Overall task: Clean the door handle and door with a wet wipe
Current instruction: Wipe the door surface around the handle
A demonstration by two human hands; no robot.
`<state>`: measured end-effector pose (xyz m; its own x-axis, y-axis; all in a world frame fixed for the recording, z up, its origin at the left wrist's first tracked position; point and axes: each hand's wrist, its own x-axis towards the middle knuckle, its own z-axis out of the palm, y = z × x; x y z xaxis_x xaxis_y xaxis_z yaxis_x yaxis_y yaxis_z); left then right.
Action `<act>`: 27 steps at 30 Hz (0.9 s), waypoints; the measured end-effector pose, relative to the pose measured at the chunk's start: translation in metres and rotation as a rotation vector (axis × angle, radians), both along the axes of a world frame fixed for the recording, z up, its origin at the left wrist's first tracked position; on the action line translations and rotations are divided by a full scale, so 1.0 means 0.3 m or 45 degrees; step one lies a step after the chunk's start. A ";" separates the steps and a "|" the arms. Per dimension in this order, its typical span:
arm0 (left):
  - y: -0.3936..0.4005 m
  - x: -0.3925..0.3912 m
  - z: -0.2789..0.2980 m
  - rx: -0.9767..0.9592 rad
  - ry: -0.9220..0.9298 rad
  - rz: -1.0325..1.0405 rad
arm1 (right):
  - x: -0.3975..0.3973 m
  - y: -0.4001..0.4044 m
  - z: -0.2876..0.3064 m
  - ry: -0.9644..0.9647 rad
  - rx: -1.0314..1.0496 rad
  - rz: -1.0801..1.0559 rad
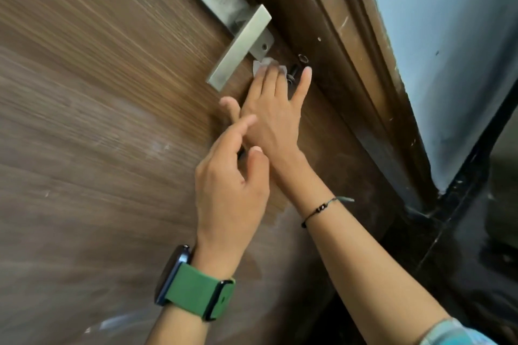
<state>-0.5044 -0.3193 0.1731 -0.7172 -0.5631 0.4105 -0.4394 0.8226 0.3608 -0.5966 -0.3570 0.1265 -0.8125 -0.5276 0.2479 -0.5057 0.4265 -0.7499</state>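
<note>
Fingers of right hand spread, pressing one wet wipe on door; left hand seemingly loosely curled, empty.

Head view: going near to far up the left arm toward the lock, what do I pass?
Green-strapped watch → left hand, loosely curled and holding nothing → right hand, flat on the door → wet wipe under its fingertips → door handle.

A green-strapped watch, a thin bracelet, perhaps a bolt.
</note>
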 end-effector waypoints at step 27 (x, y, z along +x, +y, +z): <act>-0.143 -0.014 0.066 -0.085 0.076 0.152 | 0.099 -0.030 -0.081 0.354 -0.139 0.104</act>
